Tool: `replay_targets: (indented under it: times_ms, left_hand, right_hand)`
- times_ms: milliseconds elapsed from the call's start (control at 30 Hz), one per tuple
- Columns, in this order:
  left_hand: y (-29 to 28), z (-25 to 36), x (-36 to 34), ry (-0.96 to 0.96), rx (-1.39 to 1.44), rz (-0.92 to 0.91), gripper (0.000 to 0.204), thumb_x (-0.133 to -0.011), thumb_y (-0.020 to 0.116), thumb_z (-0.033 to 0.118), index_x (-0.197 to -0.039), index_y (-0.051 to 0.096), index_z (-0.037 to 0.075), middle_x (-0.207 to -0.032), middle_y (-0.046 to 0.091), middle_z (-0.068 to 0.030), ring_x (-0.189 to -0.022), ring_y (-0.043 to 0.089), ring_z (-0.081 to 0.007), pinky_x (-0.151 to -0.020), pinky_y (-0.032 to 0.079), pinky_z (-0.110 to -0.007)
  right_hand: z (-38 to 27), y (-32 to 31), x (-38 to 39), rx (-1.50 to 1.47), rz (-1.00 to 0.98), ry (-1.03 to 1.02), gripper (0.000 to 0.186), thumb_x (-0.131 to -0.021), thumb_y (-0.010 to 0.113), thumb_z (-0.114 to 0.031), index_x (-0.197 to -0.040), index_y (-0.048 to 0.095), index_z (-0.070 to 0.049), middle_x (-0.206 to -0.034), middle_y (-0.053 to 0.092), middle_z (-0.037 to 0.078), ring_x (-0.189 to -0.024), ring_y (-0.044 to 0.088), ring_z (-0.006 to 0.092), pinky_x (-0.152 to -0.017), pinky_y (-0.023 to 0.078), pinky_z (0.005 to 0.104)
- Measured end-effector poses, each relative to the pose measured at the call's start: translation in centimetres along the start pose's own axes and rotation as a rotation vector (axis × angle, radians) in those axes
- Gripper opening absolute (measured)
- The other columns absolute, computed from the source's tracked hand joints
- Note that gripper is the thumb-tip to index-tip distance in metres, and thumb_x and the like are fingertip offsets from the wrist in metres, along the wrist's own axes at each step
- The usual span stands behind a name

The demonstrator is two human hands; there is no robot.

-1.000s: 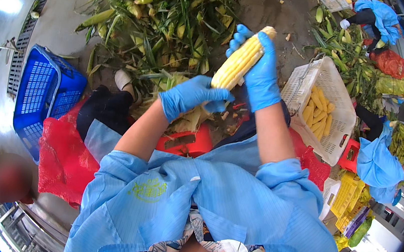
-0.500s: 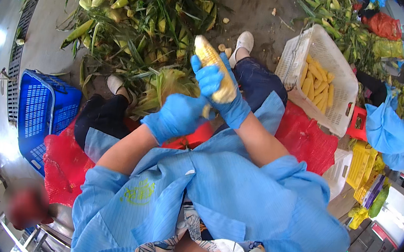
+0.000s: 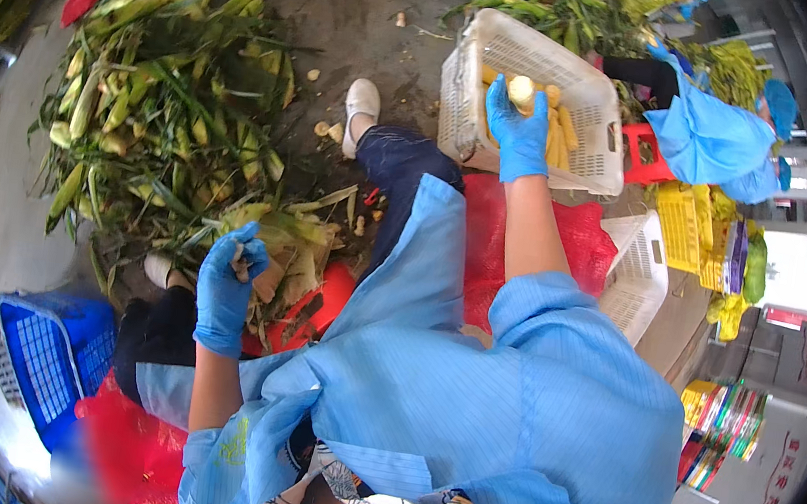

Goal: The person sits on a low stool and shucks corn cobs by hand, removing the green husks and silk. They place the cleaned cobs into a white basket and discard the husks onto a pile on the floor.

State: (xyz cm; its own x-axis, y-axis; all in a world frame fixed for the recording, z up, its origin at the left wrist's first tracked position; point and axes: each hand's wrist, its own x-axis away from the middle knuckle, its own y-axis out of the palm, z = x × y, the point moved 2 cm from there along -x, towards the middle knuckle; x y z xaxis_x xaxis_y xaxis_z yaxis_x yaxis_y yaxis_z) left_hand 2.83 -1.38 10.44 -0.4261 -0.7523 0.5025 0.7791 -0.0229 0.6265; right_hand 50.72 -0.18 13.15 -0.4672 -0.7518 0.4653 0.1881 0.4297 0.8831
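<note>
My right hand (image 3: 514, 135), in a blue glove, grips a peeled yellow corn cob (image 3: 521, 91), seen end-on, over a white plastic crate (image 3: 583, 168) holding several peeled cobs (image 3: 563, 141). My left hand (image 3: 223, 295), also gloved in blue, has its fingers curled around a small pale piece (image 3: 240, 264), too small to name, at the near side of a heap of unhusked corn and green husks (image 3: 139, 109). Loose pale husks (image 3: 305, 235) lie just right of that hand.
Blue basket (image 3: 48, 355) at left; red sacking (image 3: 576, 243), a second white crate (image 3: 635, 291) and yellow crate (image 3: 673, 230) at right. A co-worker in blue (image 3: 700, 132) bends at upper right by a red stool (image 3: 642, 155). Scraps lie on the floor (image 3: 352, 14).
My right hand has carried the cob rightward to over the white crate. My left hand has come away from the cob, moving left. The view has turned, shifting the scene.
</note>
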Motion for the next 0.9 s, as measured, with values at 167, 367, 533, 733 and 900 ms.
replay_targets:
  times_ms: [167, 367, 533, 733, 900]
  left_hand:
    - [5.0, 1.0, -0.7, 0.076, 0.037, -0.078, 0.035, -0.084, 0.058, 0.029, -0.112, 0.061, 0.007, -0.126, 0.052, -0.0085, -0.115, 0.048, -0.0211, -0.098, 0.036, -0.041]
    - [12.3, -0.4, 0.5, 0.226, -0.091, -0.386, 0.033, -0.086, 0.054, 0.022, -0.114, 0.060, 0.004, -0.142, 0.036, -0.0110, -0.111, 0.049, -0.0200, -0.095, 0.040, -0.031]
    - [14.1, 0.2, 1.7, 0.219, -0.549, -0.308, 0.048, -0.094, 0.036, 0.029, -0.138, 0.036, 0.009, -0.145, 0.032, -0.0045, -0.131, 0.031, -0.0262, -0.106, 0.024, -0.046]
    - [3.6, -1.0, -2.1, -0.001, -0.195, -0.160, 0.046, -0.097, 0.030, 0.026, -0.137, 0.035, 0.004, -0.141, 0.037, -0.0103, -0.127, 0.039, -0.0258, -0.103, 0.030, -0.043]
    - [-3.0, 0.6, -2.7, -0.071, -0.046, -0.009, 0.043, -0.096, 0.037, 0.027, -0.131, 0.045, 0.005, -0.134, 0.047, -0.0095, -0.118, 0.047, -0.0242, -0.097, 0.037, -0.040]
  right_hand:
    - [14.4, -1.2, 7.8, 1.163, -0.559, 0.172, 0.023, -0.087, 0.055, -0.011, -0.108, 0.051, -0.003, -0.090, 0.057, 0.004, -0.083, 0.055, 0.0140, -0.074, 0.048, 0.0278]
    - [19.6, -2.0, 19.7, 1.810, -0.887, -0.137, 0.024, -0.077, 0.066, -0.012, -0.099, 0.059, -0.006, -0.087, 0.062, 0.013, -0.079, 0.061, 0.0270, -0.071, 0.047, 0.0363]
    - [5.1, 5.1, 23.8, 1.884, -0.558, -0.644, 0.030, -0.076, 0.055, 0.004, -0.103, 0.065, -0.007, -0.101, 0.066, 0.011, -0.091, 0.063, 0.0225, -0.083, 0.048, 0.0330]
    - [-11.6, 4.6, 29.3, 2.892, 0.254, -0.770, 0.039, -0.074, 0.062, -0.010, -0.112, 0.061, -0.010, -0.105, 0.063, 0.012, -0.097, 0.059, 0.0269, -0.084, 0.046, 0.0340]
    - [-2.7, 4.7, 23.4, 2.606, -0.158, -0.971, 0.051, -0.075, 0.061, 0.001, -0.125, 0.050, -0.003, -0.127, 0.050, 0.013, -0.119, 0.047, 0.0255, -0.101, 0.036, 0.0357]
